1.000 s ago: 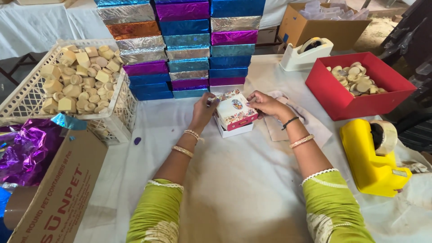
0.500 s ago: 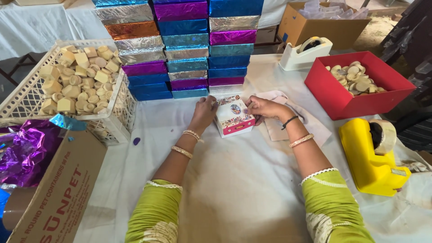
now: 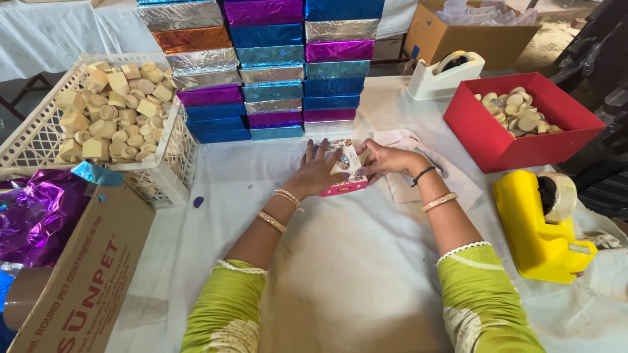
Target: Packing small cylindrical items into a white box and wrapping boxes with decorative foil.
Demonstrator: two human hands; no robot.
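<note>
A small printed box (image 3: 345, 171) with a pink side and a floral top rests on the white tablecloth (image 3: 340, 261) in the middle of the head view. My left hand (image 3: 317, 173) covers its left side with fingers spread over the top. My right hand (image 3: 386, 159) grips its right end. Both wrists wear bangles, and the sleeves are green. Just behind the box rises a stack of foil-wrapped boxes (image 3: 275, 72) in blue, purple, silver and orange.
A white plastic basket (image 3: 167, 163) of pale soap blocks stands at the left. A brown cardboard box (image 3: 85, 274) with purple foil sits bottom left. A red box (image 3: 497, 140) of round soaps, a white tape dispenser (image 3: 445, 75) and a yellow tape dispenser (image 3: 540, 229) stand on the right.
The small box has been lowered from a tilted hold onto the cloth, and both hands have closed in over it.
</note>
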